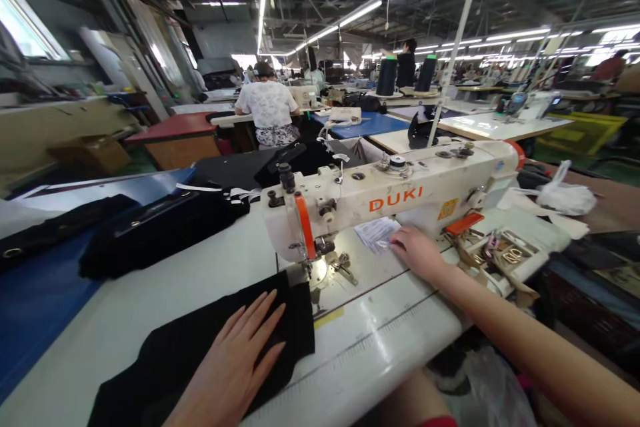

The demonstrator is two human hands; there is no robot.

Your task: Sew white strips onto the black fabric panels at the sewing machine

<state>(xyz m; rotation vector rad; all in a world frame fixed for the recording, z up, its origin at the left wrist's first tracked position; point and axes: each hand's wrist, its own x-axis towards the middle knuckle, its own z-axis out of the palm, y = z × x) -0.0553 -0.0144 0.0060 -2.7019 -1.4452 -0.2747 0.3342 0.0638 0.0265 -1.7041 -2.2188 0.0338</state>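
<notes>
My left hand [245, 347] lies flat with its fingers stretched out on a black fabric piece [165, 340]. The fabric's right edge reaches close to the needle area of a white sewing machine [350, 193] with "DUKI" on its arm. Beneath that arm sits a small pile of white printed labels [376, 235] on the machine bed. My right hand [415, 250] is at the pile's right edge, its fingers bent and drawn together on a label. The fingertips are partly hidden, so how many labels they grip does not show.
An open parts tray [515, 253] with metal hardware sits right of the machine. Black sewn pieces [165, 227] lie behind on the left. A white plastic bag [567, 190] rests at far right. A person [270, 103] sits ahead, back turned; thread cones [387, 77] stand beyond.
</notes>
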